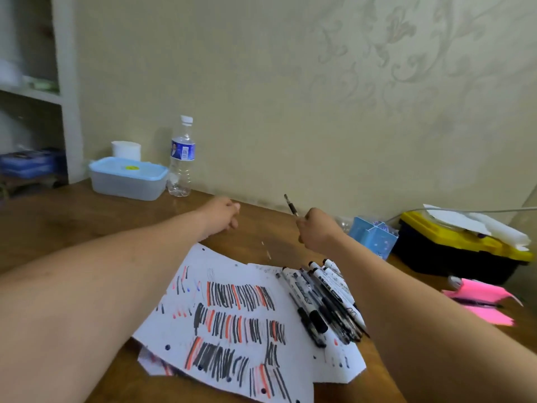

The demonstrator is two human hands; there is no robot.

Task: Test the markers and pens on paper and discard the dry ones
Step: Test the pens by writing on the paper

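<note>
right hand (pixel 315 229) grips a pen (pixel 291 205) — pointing up.

The left hand (pixel 222 215) and right hand (pixel 315 231) are bare, like the forearms (pixel 101 280).

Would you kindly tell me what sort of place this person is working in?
Probably a home study corner: a wooden table pushed against a wall with patterned wallpaper, white shelves at the left, and a water bottle by a plastic box.
</note>
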